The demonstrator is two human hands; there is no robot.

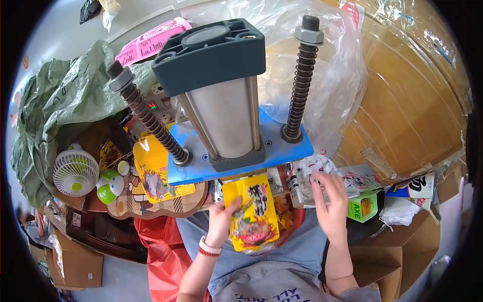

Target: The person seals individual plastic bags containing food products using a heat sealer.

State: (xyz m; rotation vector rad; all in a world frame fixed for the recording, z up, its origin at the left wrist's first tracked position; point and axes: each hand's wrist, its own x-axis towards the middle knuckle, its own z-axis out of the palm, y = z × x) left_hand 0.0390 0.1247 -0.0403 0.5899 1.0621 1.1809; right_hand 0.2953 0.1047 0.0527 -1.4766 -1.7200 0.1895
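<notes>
Plainly, a yellow pouch point(255, 214) was in the left hand point(224, 219)

The pouch stood near the lap, just below a blue plate point(241, 161), its printed front showing. The left hand grasped its edge at nine o'clock, thumb across the front; how the other fingers lay behind it, I could not tell. At three o'clock was the right hand point(332, 204) — apart from the pouch, fingers released and loosely extended. Whether they touched the clear-wrapped items beside them was unclear.

Farther out, a metal cylinder point(221, 118) rose from the plate at twelve o'clock. More yellow packaging point(156, 168) lay at ten, a white fan point(75, 173) between nine and ten, red plastic point(163, 256) at eight, a green box point(363, 207) at three — and a large carton point(407, 95) at two.
</notes>
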